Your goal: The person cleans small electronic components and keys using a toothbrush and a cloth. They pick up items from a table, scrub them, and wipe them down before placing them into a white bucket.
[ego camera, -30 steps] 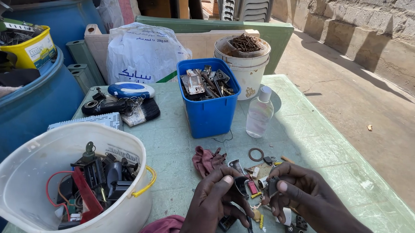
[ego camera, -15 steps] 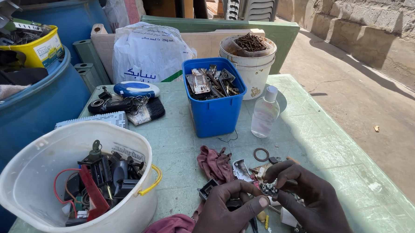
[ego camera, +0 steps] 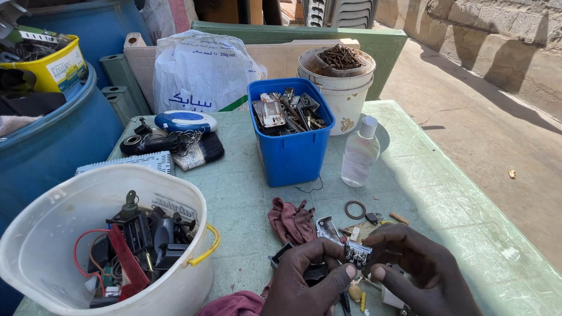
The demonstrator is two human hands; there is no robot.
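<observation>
Nearest the camera, at the bottom edge, the left hand [ego camera: 303,292] and the right hand [ego camera: 430,281] meet over the worktop [ego camera: 455,210], both with wrists low and knuckles raised. Between them sits a small metal part [ego camera: 357,253]: the left hand's thumb and forefinger close toward it from the left, and the right hand's fingers [ego camera: 384,245] curl in and pinch it from the right, so both hands grip the 1 piece just above the surface. Under and around the small metal part lie loose bits of hardware, a dark red rag [ego camera: 291,220] just left of it, and a brown rubber ring [ego camera: 355,210] just beyond it. Left of the part stands a large white bucket [ego camera: 43,242] filled with black parts and red wire. Farther from the part, a clear plastic bottle [ego camera: 360,154] stands beside a blue tub [ego camera: 292,153] of metal scrap, with a white pail [ego camera: 341,91] of rusty pieces behind. Far left of the part sit a blue drum [ego camera: 48,148] and a yellow tub [ego camera: 48,66]. The worktop is pale green plastic, outdoors in sunlight, with a concrete floor [ego camera: 484,122] and a block wall [ego camera: 520,36] beyond.
</observation>
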